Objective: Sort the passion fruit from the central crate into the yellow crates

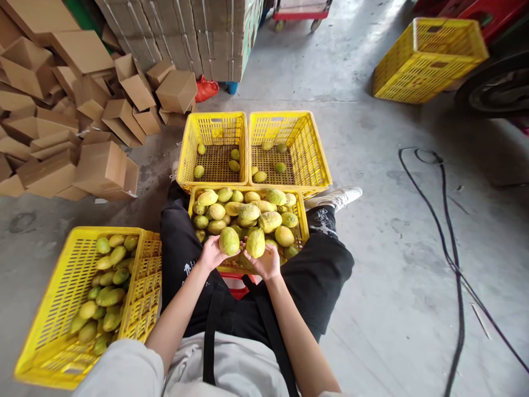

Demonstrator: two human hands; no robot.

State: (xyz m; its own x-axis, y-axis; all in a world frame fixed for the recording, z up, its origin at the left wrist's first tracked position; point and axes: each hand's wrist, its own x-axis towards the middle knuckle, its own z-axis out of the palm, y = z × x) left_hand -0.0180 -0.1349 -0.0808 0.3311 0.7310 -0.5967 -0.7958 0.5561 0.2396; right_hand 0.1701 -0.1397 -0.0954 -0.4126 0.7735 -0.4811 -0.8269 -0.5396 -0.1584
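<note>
My left hand (212, 252) is closed around a yellow-green papaya (229, 241). Another papaya (255, 243), slightly more yellow, rests in the curled fingers of my right hand (265, 261). Both fruits are held side by side above a yellow plastic crate (303, 223) between my legs, which is heaped with papayas (248, 212) of mixed green and yellow. Just beyond it stand two more yellow crates, the left one (185, 148) and the right one (317, 149), each with several papayas scattered on its floor.
At my left stands a yellow crate (45, 309) partly filled with papayas (109, 298). Cardboard boxes (101, 167) pile up at the far left, near a tall wrapped stack (177, 38). To the right are a black cable (450, 237), a yellow crate (430, 60) and a wheel (496, 88).
</note>
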